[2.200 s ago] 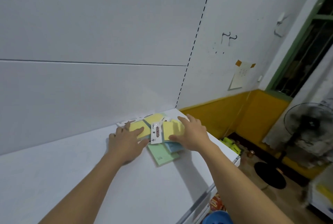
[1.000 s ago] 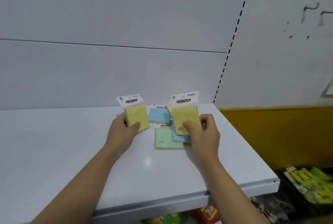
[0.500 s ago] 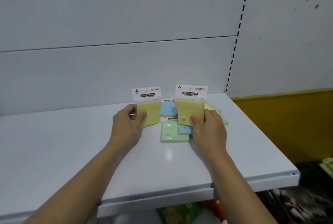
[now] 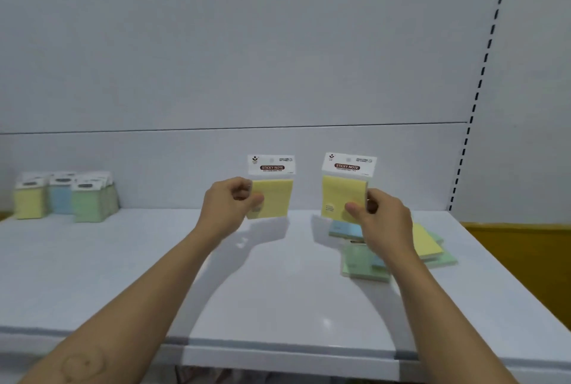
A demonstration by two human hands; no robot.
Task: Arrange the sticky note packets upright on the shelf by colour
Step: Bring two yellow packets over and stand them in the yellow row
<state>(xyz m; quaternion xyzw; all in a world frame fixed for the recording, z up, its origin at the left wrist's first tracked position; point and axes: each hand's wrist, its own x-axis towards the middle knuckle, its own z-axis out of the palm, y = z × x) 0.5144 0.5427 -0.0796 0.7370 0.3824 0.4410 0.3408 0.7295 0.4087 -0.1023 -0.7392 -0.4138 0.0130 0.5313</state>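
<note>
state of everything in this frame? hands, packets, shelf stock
left hand: pinches the left yellow packet
left yellow packet: held upright, label on top
right hand: pinches the right yellow packet
right yellow packet: held upright, label on top
loose pile: green, blue and yellow packets lying flat, overlapping, on the shelf at right
sorted rows: yellow, blue and green packets standing upright, far left, blurred

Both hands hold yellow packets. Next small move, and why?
Probably carry the left packet and right packet to the yellow row: left hand and right hand hold them upright, both yellow, and that row stands far left on the shelf.
</note>
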